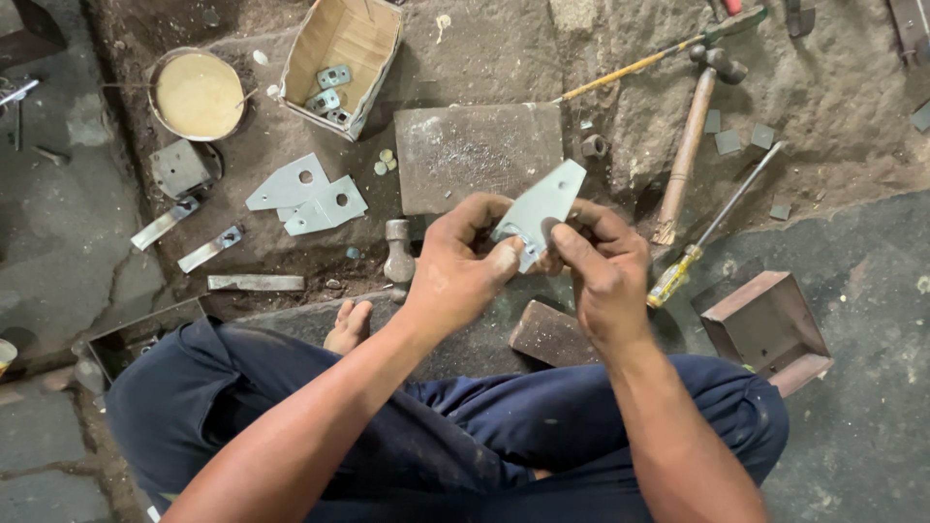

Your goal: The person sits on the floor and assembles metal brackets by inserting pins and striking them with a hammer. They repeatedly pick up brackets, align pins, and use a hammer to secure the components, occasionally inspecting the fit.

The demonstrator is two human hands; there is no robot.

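Right now both hands meet over the lap, closed on a pale grey-green metal plate [542,205] with a small hole near its upper end. The left hand [455,271] pinches the plate's lower edge between thumb and forefinger, and the right hand [601,266] grips the same lower end from the other side, its fingers curled tight; the plate's pointed top rises free above both. A small piece seems held with it at the bottom, but it is too hidden to tell.

Just beyond the hands lies a flat steel block [475,155], and a short hammer head [398,254] stands left of the left hand. More cut plates [308,194] lie further left, near a cardboard box [341,58] holding small brackets and a round tin [199,94] of yellowish paste. To the right lie a wooden-handled hammer [690,136], a yellow-handled screwdriver [712,228] and a brown metal box [765,324]. A rusty block [550,334] sits under the right wrist.

The person sits cross-legged in dark blue trousers on a rough, dirty stone floor [852,126].
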